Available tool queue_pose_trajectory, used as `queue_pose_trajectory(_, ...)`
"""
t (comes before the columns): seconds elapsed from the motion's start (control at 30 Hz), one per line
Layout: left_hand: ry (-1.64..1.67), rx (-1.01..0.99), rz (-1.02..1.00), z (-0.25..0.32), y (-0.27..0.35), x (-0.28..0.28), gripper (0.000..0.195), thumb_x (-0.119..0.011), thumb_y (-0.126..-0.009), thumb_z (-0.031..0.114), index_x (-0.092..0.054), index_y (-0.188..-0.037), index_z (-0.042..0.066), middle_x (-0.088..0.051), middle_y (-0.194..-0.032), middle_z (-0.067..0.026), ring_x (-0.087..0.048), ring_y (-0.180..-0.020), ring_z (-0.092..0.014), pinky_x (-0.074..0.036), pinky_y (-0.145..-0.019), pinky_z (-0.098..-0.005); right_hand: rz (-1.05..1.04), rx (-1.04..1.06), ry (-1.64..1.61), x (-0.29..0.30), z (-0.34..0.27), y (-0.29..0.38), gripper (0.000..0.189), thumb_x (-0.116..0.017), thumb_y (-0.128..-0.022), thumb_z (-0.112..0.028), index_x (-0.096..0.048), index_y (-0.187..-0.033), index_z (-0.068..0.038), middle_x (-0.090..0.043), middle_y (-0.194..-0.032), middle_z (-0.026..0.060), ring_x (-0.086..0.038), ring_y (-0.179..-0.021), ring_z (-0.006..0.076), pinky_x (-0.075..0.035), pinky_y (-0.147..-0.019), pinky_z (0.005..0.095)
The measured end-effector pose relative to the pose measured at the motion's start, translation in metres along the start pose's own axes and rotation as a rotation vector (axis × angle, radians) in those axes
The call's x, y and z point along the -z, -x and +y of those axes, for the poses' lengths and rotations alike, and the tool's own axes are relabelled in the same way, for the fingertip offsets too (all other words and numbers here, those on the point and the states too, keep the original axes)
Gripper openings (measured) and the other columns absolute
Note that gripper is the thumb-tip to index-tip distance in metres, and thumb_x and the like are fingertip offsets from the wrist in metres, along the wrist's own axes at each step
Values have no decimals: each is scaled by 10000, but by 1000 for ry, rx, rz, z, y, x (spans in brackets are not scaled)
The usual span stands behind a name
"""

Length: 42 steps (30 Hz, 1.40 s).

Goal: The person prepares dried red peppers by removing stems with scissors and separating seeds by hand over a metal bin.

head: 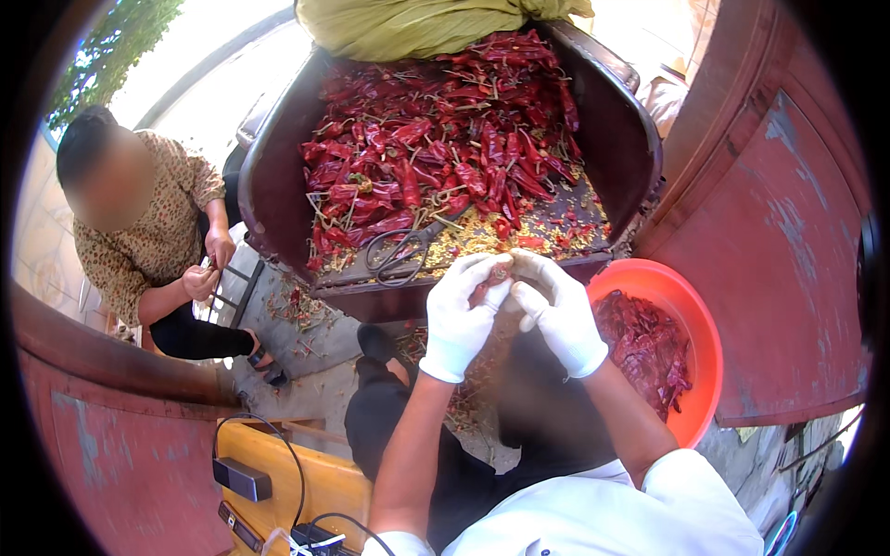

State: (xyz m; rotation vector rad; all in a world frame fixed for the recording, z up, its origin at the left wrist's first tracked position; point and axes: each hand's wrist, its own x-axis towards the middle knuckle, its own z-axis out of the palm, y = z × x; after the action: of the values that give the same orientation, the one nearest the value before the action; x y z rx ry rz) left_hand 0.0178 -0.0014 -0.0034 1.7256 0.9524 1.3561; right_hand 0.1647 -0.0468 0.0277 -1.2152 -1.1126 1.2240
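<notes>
My left hand (464, 313), in a white knit glove, is closed around a dried red chili pepper (495, 275), mostly hidden by the fingers. My right hand (556, 306), gloved the same way, has its fingertips close beside the pepper; whether they grip it cannot be told. Both hands are raised at the front edge of a dark red cart bed (375, 299). A large heap of dried red chili peppers (417, 153) with stems fills much of the bed. Dark-handled scissors (410, 247) lie at its front among scattered yellow seeds (473, 233).
An orange plastic basin (706, 347) with dried peppers stands right. Another person (139, 208) sits left, a small item between the fingers. A yellow-green sack (417, 28) lies behind the heap. A wooden stool (327, 479) bearing devices and cables is lower left. Red doors (772, 278) flank the scene.
</notes>
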Motion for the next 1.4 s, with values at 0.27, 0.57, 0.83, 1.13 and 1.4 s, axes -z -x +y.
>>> queue_pose_trajectory(0.27, -75, -45, -180, 19, 11, -39, 356, -645, -851, 30, -656, -1207, 30, -627, -1240, -123, -631, -1116, -235, -492, -958, -311, 25, -90, -227, 36, 6, 30, 469, -597, -966, -157, -475, -1373, 42, -645, -1130, 95, -585, -671, 47, -454, -501, 160)
queue_pose_trajectory(0.57, 0, -49, -276, 34, 47, -126, 490, -718, -836, 51, -592, -1310, 60, -624, -1215, -107, -639, -1056, -193, -512, -899, -284, 412, -106, -226, 119, 21, 84, 234, -610, -953, -155, -629, -1134, -8, -623, -773, -7, -491, -500, 18, -363, -402, 170)
queue_pose_trajectory(0.83, 317, 164, -608, -2, 90, -234, 612, -615, -945, 312, -427, -1444, 10, -384, -1493, -210, -355, -1414, -338, -300, -1159, -399, 629, 182, -52, 143, -16, 112, 220, -620, -967, -107, -635, -1144, 23, -694, -925, 52, -480, -511, -6, -358, -433, 161)
queue_pose_trajectory(1.13, 448, 499, -290, 39, 70, -152, 270, -607, -968, 92, -660, -1219, 11, -694, -954, -35, -619, -749, -65, -505, -632, -204, 467, -48, -79, 128, -16, 119, 270, -644, -962, -152, -651, -1176, 11, -640, -748, -17, -498, -501, -6, -377, -428, 160)
queue_pose_trajectory(1.4, -4, -126, -77, 64, 71, -103, 294, -700, -867, 18, -696, -1159, 57, -678, -999, -63, -644, -800, -122, -516, -674, -236, 319, -46, 72, 101, -5, 112, 235, -614, -942, -76, -682, -1156, -5, -669, -788, 22, -518, -525, 27, -413, -483, 186)
